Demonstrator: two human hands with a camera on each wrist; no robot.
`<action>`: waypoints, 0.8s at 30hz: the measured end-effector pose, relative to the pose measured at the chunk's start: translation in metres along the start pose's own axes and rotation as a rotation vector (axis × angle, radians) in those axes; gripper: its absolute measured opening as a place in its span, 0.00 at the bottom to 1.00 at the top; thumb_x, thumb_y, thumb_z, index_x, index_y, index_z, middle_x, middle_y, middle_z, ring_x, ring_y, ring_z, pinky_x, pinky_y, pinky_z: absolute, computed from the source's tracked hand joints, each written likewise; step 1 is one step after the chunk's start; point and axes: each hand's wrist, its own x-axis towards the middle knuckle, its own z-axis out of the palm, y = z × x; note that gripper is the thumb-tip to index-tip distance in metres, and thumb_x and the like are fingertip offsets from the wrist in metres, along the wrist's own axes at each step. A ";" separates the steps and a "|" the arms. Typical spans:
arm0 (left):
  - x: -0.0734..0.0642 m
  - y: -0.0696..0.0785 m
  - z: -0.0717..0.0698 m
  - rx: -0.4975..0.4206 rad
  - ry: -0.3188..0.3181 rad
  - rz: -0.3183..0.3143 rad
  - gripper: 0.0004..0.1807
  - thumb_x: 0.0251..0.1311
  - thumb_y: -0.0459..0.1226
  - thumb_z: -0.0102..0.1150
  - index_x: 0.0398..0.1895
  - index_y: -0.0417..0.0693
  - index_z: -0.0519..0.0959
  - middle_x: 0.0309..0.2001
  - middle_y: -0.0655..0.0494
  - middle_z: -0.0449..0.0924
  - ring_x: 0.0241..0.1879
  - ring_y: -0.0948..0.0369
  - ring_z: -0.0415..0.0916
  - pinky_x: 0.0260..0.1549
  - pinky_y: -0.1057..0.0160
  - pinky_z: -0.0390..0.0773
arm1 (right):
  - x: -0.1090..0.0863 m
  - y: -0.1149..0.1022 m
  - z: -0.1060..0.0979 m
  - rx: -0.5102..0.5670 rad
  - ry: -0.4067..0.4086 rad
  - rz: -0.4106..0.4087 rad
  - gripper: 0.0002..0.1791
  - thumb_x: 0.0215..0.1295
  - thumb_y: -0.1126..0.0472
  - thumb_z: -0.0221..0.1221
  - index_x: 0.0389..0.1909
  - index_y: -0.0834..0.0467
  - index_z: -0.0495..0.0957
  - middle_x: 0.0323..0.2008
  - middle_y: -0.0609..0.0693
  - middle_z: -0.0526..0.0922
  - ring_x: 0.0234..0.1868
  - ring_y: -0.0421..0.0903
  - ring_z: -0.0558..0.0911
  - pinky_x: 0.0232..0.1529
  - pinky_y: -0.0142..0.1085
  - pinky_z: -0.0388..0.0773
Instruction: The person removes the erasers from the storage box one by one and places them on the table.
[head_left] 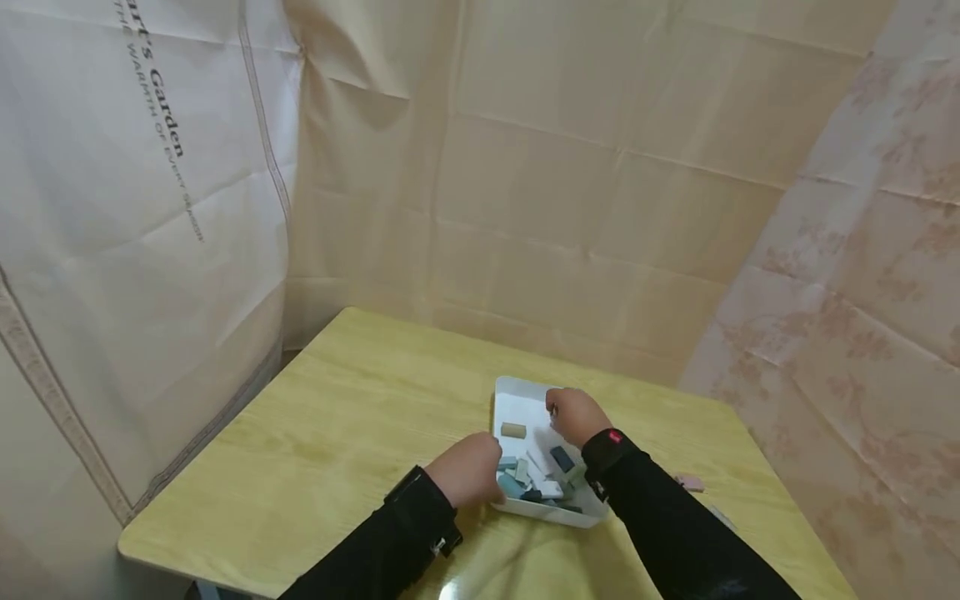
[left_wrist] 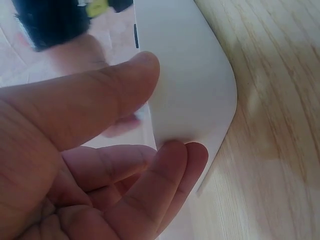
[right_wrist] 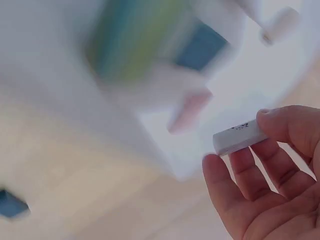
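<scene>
My right hand [head_left: 579, 415] is over the right side of a white tray [head_left: 517, 388]. In the right wrist view, its thumb and fingertips pinch a small white eraser-like block [right_wrist: 239, 138] with dark marks on one face. My left hand [head_left: 467, 471] is at the tray's near left side. The left wrist view shows its thumb and bent fingertips against the white outer wall [left_wrist: 195, 75], spread apart. Inside the tray lie a tan block [head_left: 513, 430], a dark blue block [head_left: 562, 458] and several pale green, white and blue-grey pieces heaped at the near end.
A pink piece [head_left: 691, 482] and a pale piece [head_left: 722, 517] lie on the wooden table [head_left: 315, 433], right of the tray and near my right sleeve. Cloth curtains [head_left: 540, 183] hang behind the table and at both sides.
</scene>
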 end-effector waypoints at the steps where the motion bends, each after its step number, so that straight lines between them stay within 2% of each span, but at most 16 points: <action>1: 0.000 0.000 0.000 -0.006 0.001 -0.002 0.22 0.40 0.37 0.85 0.19 0.47 0.74 0.24 0.62 0.71 0.24 0.65 0.64 0.30 0.66 0.71 | -0.001 0.002 -0.009 0.013 0.006 -0.002 0.05 0.64 0.72 0.68 0.35 0.59 0.84 0.31 0.52 0.85 0.32 0.48 0.78 0.43 0.47 0.82; 4: 0.001 0.000 -0.003 -0.028 0.000 -0.010 0.21 0.41 0.36 0.85 0.20 0.46 0.75 0.25 0.61 0.72 0.25 0.64 0.64 0.31 0.65 0.72 | -0.009 0.016 -0.037 0.024 0.034 -0.008 0.06 0.63 0.73 0.66 0.35 0.60 0.85 0.33 0.54 0.86 0.33 0.50 0.80 0.44 0.50 0.83; 7: 0.001 -0.001 -0.004 -0.044 -0.013 -0.021 0.21 0.42 0.36 0.84 0.21 0.45 0.74 0.25 0.60 0.72 0.26 0.63 0.64 0.32 0.65 0.72 | -0.026 0.044 -0.052 -0.028 0.048 -0.013 0.07 0.63 0.74 0.65 0.34 0.59 0.86 0.32 0.53 0.87 0.33 0.49 0.80 0.43 0.50 0.83; 10: -0.001 -0.001 -0.001 -0.042 -0.028 -0.025 0.21 0.42 0.36 0.84 0.20 0.45 0.74 0.25 0.60 0.72 0.27 0.63 0.65 0.33 0.64 0.73 | -0.054 0.075 -0.051 -0.043 -0.005 0.020 0.06 0.64 0.73 0.65 0.35 0.60 0.86 0.33 0.53 0.85 0.33 0.50 0.80 0.40 0.50 0.81; 14: -0.001 -0.001 0.003 -0.017 -0.040 -0.021 0.21 0.42 0.37 0.84 0.21 0.45 0.74 0.26 0.59 0.72 0.27 0.63 0.66 0.34 0.64 0.74 | -0.091 0.103 -0.037 0.011 -0.095 0.079 0.06 0.63 0.74 0.65 0.36 0.61 0.86 0.34 0.53 0.85 0.33 0.49 0.80 0.39 0.48 0.80; 19: 0.001 0.001 0.004 -0.006 -0.054 -0.033 0.20 0.43 0.37 0.84 0.23 0.44 0.75 0.26 0.59 0.73 0.27 0.62 0.66 0.33 0.63 0.74 | -0.119 0.097 -0.019 0.127 -0.192 0.174 0.08 0.57 0.74 0.65 0.28 0.57 0.82 0.29 0.48 0.80 0.26 0.45 0.75 0.30 0.40 0.75; 22: 0.004 0.001 0.003 -0.031 -0.064 -0.049 0.19 0.44 0.37 0.83 0.24 0.44 0.76 0.27 0.58 0.73 0.27 0.61 0.66 0.31 0.63 0.72 | -0.124 0.086 -0.014 0.168 -0.224 0.194 0.10 0.55 0.75 0.65 0.26 0.57 0.79 0.27 0.47 0.78 0.24 0.44 0.75 0.26 0.36 0.72; 24: 0.005 0.001 0.002 -0.053 -0.061 -0.056 0.19 0.44 0.36 0.83 0.25 0.44 0.76 0.27 0.58 0.73 0.27 0.61 0.66 0.31 0.63 0.71 | -0.123 0.083 -0.011 0.154 -0.215 0.190 0.12 0.54 0.76 0.64 0.24 0.56 0.78 0.26 0.48 0.78 0.23 0.44 0.74 0.26 0.36 0.72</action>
